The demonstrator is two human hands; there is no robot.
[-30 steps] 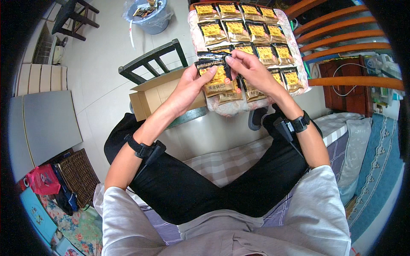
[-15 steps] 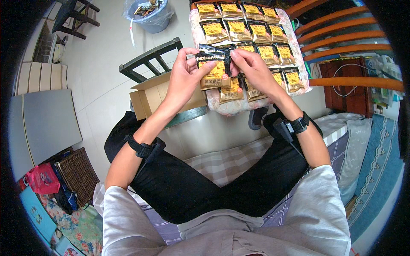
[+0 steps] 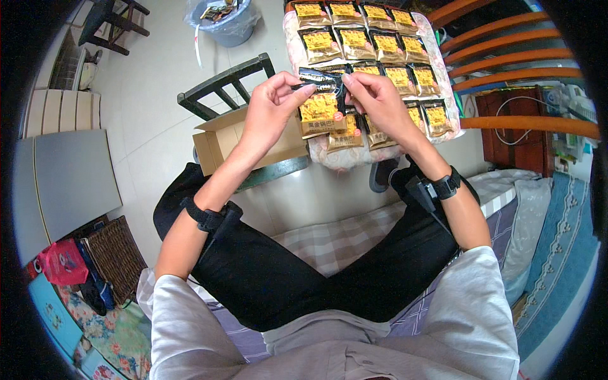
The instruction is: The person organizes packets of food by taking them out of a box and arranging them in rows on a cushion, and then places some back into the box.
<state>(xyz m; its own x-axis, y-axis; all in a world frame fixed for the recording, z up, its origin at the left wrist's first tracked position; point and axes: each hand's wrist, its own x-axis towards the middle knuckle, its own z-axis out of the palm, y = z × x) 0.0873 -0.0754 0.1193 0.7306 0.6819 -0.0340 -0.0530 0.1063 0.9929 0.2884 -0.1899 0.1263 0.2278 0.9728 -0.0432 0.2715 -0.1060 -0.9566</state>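
A black and gold snack packet (image 3: 322, 107) hangs between my hands over the near left corner of a small cloth-covered table (image 3: 347, 159). My left hand (image 3: 273, 104) pinches its top left corner between thumb and fingers. At the top right corner, my right hand (image 3: 375, 100) grips the packet in the same way. The packet's top edge looks creased. Several like packets (image 3: 356, 44) lie in rows on the table behind and beneath it.
Left of the table, an open cardboard box (image 3: 221, 144) rests on a dark wooden chair (image 3: 229, 95). A lined blue bin (image 3: 231, 28) holds wrappers at the back. Wooden slats (image 3: 500, 68) of a chair stand to the right. A dark stool (image 3: 111, 28) is at the far left.
My left thumb has moved from the packet's front up to its top edge. The top edge now looks more folded, and the picture on the packet is less covered.
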